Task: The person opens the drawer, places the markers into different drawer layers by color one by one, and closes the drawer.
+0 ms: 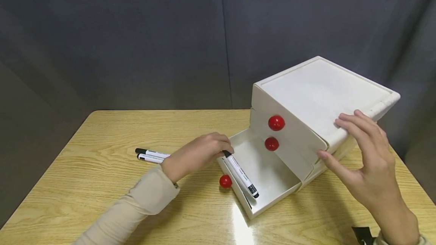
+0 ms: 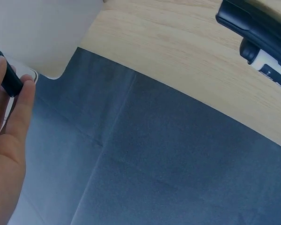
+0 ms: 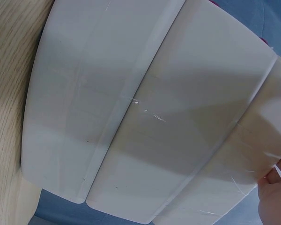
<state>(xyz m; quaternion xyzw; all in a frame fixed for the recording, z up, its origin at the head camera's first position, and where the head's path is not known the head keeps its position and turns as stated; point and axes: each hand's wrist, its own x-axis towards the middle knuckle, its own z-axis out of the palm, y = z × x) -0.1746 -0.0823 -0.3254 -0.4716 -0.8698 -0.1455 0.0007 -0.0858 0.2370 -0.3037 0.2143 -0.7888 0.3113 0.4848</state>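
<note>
My left hand (image 1: pixel 201 152) pinches a white marker (image 1: pixel 241 171) by its black cap (image 2: pixel 11 82). The marker slants down over the pulled-out bottom drawer (image 1: pixel 269 169) of a white drawer box (image 1: pixel 327 90), along the drawer's front wall. Whether its lower end touches the drawer floor I cannot tell. On the box's top edge rest the fingers of my right hand (image 1: pixel 372 165), spread and fairly straight, with the thumb near the front corner. In the right wrist view only part of that hand (image 3: pixel 276 197) shows, at the box's edge.
Two more markers (image 1: pixel 153 154) lie side by side on the wooden table (image 1: pixel 112 192), left of the drawer. Red round knobs stick out from the drawer fronts, including the open drawer's knob (image 1: pixel 225 181). A dark curtain (image 1: pixel 153 48) hangs behind the table.
</note>
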